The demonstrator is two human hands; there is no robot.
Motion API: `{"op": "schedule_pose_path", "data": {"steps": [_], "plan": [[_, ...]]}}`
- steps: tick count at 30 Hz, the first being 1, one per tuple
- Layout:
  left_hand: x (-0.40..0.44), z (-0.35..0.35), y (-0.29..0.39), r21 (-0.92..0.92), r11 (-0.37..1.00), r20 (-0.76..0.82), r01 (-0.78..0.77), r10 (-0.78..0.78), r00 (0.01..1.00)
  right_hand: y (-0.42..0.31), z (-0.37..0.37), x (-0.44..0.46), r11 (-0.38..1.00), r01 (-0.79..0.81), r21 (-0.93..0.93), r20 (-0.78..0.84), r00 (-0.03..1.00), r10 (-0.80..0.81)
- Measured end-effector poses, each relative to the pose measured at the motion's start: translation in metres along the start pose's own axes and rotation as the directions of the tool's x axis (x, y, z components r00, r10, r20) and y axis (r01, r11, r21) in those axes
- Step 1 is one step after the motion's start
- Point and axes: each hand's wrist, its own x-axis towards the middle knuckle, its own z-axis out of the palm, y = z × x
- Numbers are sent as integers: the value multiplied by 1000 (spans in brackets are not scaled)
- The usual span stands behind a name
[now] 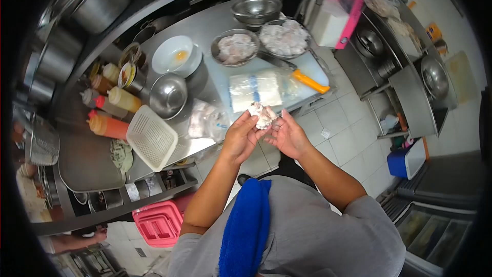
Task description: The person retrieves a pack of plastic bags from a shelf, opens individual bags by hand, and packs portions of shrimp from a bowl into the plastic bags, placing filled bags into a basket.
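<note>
Pinching a pale, whitish lump of raw meat (263, 116), the left hand (240, 136) in the head view keeps a closed grip between thumb and fingers; the right hand (290, 137) is at the lump's other side, fingers curled, though I cannot tell whether its grip pinches the edge; the lump is held in front of the bench (202, 86), near a plastic-wrapped pack (254, 91) on a cutting board (316, 71); a knife (310, 81) with a yellow-orange handle lies on that board; beyond it stand two metal bowls (234, 64) of similar meat; to the left are a clear bag (204, 119), a steel bowl (168, 95), a white basket (152, 141) and sauce bottles (108, 125).
</note>
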Motion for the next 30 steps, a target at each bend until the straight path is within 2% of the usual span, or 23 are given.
{"op": "schedule_pose_path", "data": {"steps": [5, 7, 8, 9, 11, 13, 14, 15, 17, 22, 26, 28, 29, 30], "plan": [[31, 52, -60, 126, 982, 56, 140, -148, 987, -38, -83, -40, 980, 175, 91, -80, 983, -168], [57, 72, -93, 219, 949, 110, 229, -257, 960, -56, -120, -62, 967, 177, 185, -96, 982, -161], [72, 87, -112, 230, 941, 85, 248, -274, 958, -70, -142, -77, 949, 250, 189, -140, 964, -226], [89, 105, -133, 237, 935, 55, 262, -283, 958, -84, -162, -92, 951, 259, 169, -164, 959, -232], [124, 131, -179, 243, 909, 118, 338, -374, 920, -117, -209, -126, 939, 300, 167, -209, 942, -264], [148, 154, -219, 249, 881, 138, 403, -444, 885, -143, -250, -164, 929, 368, -39, -377, 855, -355], [163, 170, -240, 243, 862, 156, 445, -488, 859, -159, -268, -186, 911, 408, -61, -449, 804, -390], [179, 189, -260, 234, 843, 175, 484, -526, 832, -175, -289, -204, 900, 431, -68, -459, 787, -412], [203, 224, -289, 236, 821, 196, 520, -564, 802, -200, -333, -233, 877, 475, -69, -581, 696, -422], [277, 256, -338, 285, 761, 157, 582, -636, 755, -278, -407, -258, 812, 581, -60, -657, 589, -470], [350, 283, -373, 305, 756, 155, 580, -640, 753, -360, -454, -265, 784, 609, -120, -624, 568, -536], [394, 294, -388, 308, 748, 161, 588, -650, 743, -403, -478, -269, 780, 530, -332, -579, 538, -613], [421, 301, -400, 307, 746, 173, 591, -654, 736, -430, -489, -272, 776, 532, -340, -587, 524, -617], [440, 309, -409, 299, 741, 174, 601, -662, 729, -452, -498, -277, 784, 369, -499, -621, 480, -620]]}}
